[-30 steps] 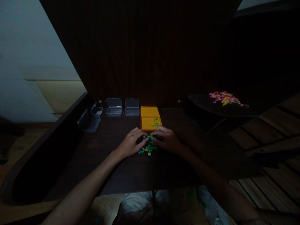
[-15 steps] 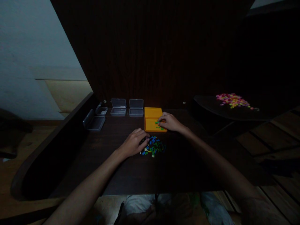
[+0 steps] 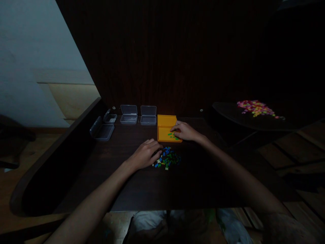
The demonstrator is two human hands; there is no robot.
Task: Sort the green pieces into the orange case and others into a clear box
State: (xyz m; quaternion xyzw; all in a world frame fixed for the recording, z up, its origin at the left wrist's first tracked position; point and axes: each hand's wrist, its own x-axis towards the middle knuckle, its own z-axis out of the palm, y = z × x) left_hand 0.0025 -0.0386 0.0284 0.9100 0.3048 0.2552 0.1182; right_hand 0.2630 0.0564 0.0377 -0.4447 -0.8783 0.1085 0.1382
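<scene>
My right hand (image 3: 185, 131) is over the yellow box (image 3: 166, 121), whose lid stands open at the back. Its fingers are slightly apart, and several small green toy bricks (image 3: 170, 134) lie in the box below them. On the table in front of the box is a pile of small toy bricks (image 3: 167, 158), mostly green and blue with a few yellow and pale ones. My left hand (image 3: 147, 153) rests at the left side of this pile, thumb and fingers apart, curving around its edge. The left fingertips are partly in shadow.
Several clear plastic boxes with raised lids, among them one clear box (image 3: 148, 119), stand left of the yellow box. A heap of pink and yellow pieces (image 3: 257, 108) lies on a dark surface at right. A raised side panel (image 3: 58, 152) borders the table (image 3: 101, 183) on the left.
My right fingers have let go of a green brick, which now lies in the yellow box, and have lifted slightly. My left hand stays beside the pile. The view has shifted a little.
</scene>
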